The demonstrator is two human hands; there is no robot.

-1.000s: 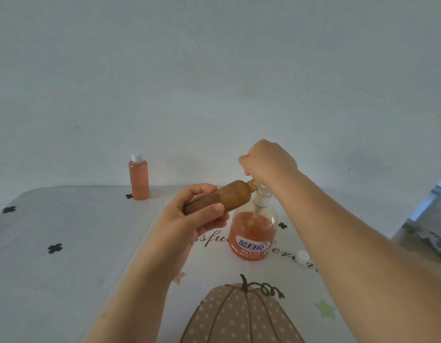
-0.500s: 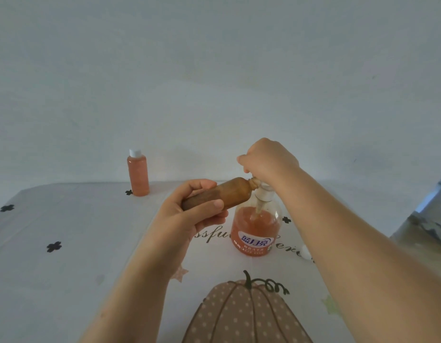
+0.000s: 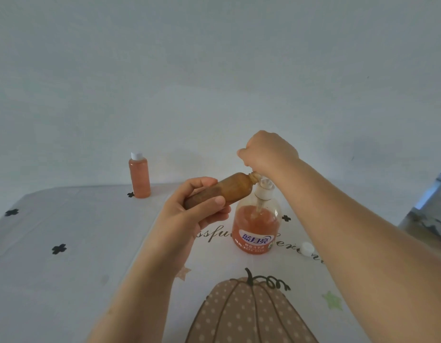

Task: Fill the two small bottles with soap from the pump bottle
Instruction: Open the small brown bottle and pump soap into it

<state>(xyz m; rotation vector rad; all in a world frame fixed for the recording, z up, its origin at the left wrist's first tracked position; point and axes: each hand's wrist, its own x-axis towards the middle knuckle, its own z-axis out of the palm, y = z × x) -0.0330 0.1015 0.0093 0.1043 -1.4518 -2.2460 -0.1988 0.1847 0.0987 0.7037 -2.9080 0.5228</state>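
Little changes: our right hand (image 3: 266, 152) stays curled over the pump bottle (image 3: 256, 226), and our left hand (image 3: 189, 214) still grips the small bottle (image 3: 222, 191) at its spout, so filling continues. The capped bottle (image 3: 139, 177) stands at ten o'clock.

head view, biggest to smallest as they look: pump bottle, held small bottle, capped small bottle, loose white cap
1. pump bottle
2. held small bottle and capped small bottle: unranked, the held one is nearer the camera
3. loose white cap
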